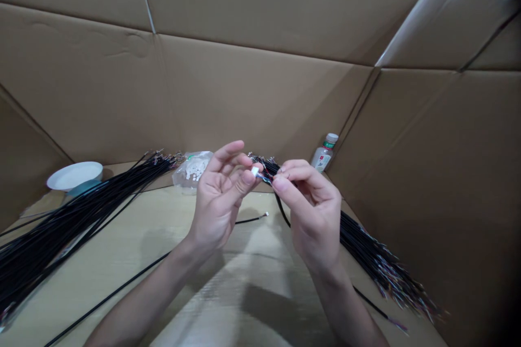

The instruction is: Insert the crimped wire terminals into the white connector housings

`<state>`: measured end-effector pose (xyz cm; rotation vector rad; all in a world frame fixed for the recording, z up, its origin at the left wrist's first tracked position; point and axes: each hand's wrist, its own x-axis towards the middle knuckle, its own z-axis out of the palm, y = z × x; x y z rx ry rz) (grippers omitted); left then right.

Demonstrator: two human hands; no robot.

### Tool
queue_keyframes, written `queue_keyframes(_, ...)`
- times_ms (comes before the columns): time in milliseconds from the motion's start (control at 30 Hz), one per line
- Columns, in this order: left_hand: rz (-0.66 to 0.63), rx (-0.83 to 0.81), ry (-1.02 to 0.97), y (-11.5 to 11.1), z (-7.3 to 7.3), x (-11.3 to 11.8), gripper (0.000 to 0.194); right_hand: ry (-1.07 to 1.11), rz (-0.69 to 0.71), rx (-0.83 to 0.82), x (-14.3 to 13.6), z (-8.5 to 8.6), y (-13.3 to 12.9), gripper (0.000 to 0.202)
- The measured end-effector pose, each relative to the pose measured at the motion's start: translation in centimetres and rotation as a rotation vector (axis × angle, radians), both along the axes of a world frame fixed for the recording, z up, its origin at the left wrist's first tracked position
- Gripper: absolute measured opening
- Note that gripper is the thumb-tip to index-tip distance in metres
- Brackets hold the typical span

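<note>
Between the fingertips of my left hand is a small white connector housing. My right hand pinches the thin coloured wires at the end of a black cable, close beside the connector. The wires reach the connector; how deep they sit in it I cannot tell. The cable hangs below my right fingers and passes behind that hand. Its other stripped end lies at the lower right. Under my hands on the table, another black cable ends in a white connector.
A large bundle of black cables lies on the left, a second bundle on the right. At the back are a bag of white connectors, a white bowl and a bottle. Cardboard walls surround the table.
</note>
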<state>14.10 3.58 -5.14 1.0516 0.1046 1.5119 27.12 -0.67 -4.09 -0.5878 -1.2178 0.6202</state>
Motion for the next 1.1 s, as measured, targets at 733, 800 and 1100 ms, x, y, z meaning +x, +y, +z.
queue_keyframes(733,0.615,0.674,0.714,-1.1,2.6,-4.3,0.016,-0.054,0.128,-0.079,0.1,0.0,0.4,0.011)
queue_keyframes(800,0.622,0.636,0.733,-1.2,2.6,-4.2,0.013,-0.036,0.136,-0.101,0.0,-0.1,0.4,0.01)
queue_keyframes(1100,0.685,0.655,0.88,-0.7,2.7,-4.4,0.023,0.024,0.166,-0.188,-0.3,-0.4,0.6,0.004)
